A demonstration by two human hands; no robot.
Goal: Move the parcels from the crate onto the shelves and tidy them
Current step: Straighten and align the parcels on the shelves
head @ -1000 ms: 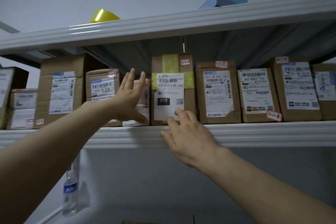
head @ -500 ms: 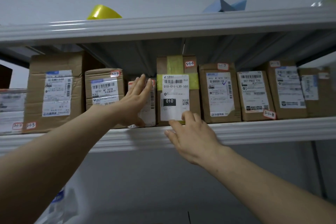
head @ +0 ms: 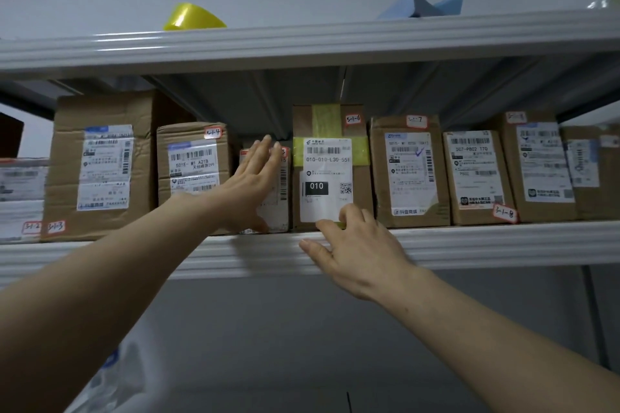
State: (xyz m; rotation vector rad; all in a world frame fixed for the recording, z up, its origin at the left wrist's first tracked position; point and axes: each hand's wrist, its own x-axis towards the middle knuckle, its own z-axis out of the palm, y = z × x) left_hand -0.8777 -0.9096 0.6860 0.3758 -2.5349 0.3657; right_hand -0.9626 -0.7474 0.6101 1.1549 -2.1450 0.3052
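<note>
Not much is shifting over this last second. The left hand (head: 250, 188) is still pressing flat on the small parcel (head: 281, 193), fingers straight and gripping nothing. The right hand (head: 352, 245) is staying low on the 010 parcel (head: 330, 161), fingers loosely spread and tips touching its bottom edge just above the shelf (head: 503, 241) lip. Both parcels are standing in the row, side by side. This is looking like squaring-up work, nudging the fronts into line, with placing seemingly done here. The crate is not showing.
</note>
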